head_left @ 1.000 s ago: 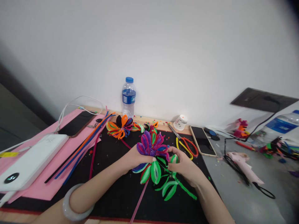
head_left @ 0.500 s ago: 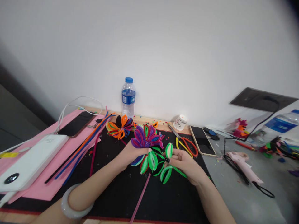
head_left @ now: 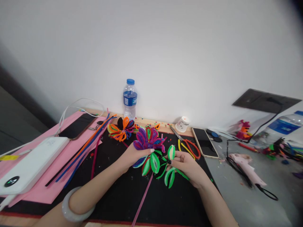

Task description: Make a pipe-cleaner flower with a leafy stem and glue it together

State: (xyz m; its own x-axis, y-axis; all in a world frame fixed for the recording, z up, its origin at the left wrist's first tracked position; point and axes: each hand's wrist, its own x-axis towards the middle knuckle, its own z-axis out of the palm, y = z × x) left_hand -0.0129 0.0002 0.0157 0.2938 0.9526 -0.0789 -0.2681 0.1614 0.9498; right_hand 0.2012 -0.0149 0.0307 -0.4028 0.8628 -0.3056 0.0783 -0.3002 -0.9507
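Note:
My left hand (head_left: 132,155) is closed on a purple and green pipe-cleaner flower (head_left: 148,138), its thumb lying across the petals. My right hand (head_left: 183,164) pinches a green pipe-cleaner leaf sprig (head_left: 169,177) just right of the flower. Black and green loops lie between the two hands. Below the flower a pink stem (head_left: 143,200) runs down toward the front edge. An orange multicoloured flower (head_left: 121,129) lies behind my left hand.
Scissors (head_left: 189,146), a paper cup (head_left: 182,124) and a phone (head_left: 205,142) are at the back right. A bottle (head_left: 130,99) stands by the wall. Loose pipe cleaners (head_left: 85,149) and a power bank (head_left: 35,162) lie left; a pink glue gun (head_left: 248,170) lies right.
The lower green leaf has tilted slightly and moved a little lower. The purple petals have shifted slightly. Both hands keep nearly the same place and hold.

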